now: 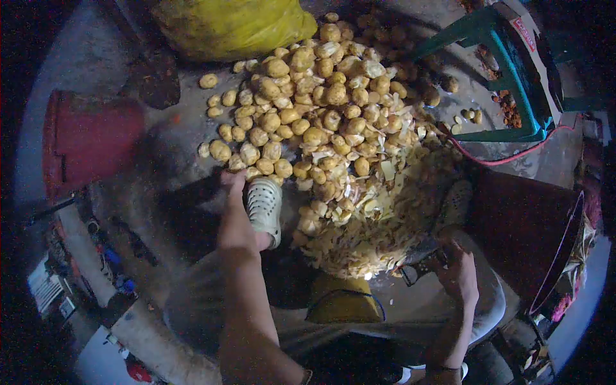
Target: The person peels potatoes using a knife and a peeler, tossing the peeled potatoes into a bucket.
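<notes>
My left hand (233,182) reaches down to the near left edge of a large heap of potatoes (276,122), beside a pale clog (264,206) on my foot. Its fingertips are at the potatoes, but dim light and its small size hide whether it grips one. Low on the right, my right hand (458,273) is closed around the dark handle of what looks like a peeler (410,274), whose frame points left towards the peelings. A thick pile of potato peelings (359,240) lies between my feet, spreading up along the heap's right side.
A yellow sack (231,29) stands behind the heap. To the left is a red bucket (93,141), with a shovel blade (154,80) near it. A dark red tub (523,224) stands at right, below a green stool (513,83). A yellow container (343,301) sits between my legs.
</notes>
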Demonstrator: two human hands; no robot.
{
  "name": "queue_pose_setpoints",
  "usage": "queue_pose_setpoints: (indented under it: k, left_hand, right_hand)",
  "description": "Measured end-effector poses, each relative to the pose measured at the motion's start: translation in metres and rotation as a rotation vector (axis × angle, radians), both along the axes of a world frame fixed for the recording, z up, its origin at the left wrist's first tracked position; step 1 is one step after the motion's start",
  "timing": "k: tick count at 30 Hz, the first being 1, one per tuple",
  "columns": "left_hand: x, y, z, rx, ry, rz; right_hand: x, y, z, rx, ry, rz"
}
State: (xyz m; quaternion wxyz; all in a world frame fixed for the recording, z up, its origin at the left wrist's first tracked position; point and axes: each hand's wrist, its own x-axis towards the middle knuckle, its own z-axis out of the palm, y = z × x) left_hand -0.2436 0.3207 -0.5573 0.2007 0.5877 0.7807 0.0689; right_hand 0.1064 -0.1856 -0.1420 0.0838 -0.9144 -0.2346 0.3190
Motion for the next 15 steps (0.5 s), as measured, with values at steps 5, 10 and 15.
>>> queue_pose_setpoints:
  k: [5, 10, 15]
  left_hand:
    - [-0.008, 0.004, 0.003, -0.045, -0.125, 0.033]
    - [0.006, -0.006, 0.038, -0.049, -0.273, 0.095]
    - [0.036, -0.049, 0.109, -0.18, -1.031, 0.406]
  right_hand:
    - [-0.001, 0.013, 0.011, 0.053, 0.067, -0.061]
    - [-0.003, 0.01, 0.01, 0.104, 0.068, -0.043]
    - [-0.009, 0.02, 0.027, 0.153, 0.029, 0.027]
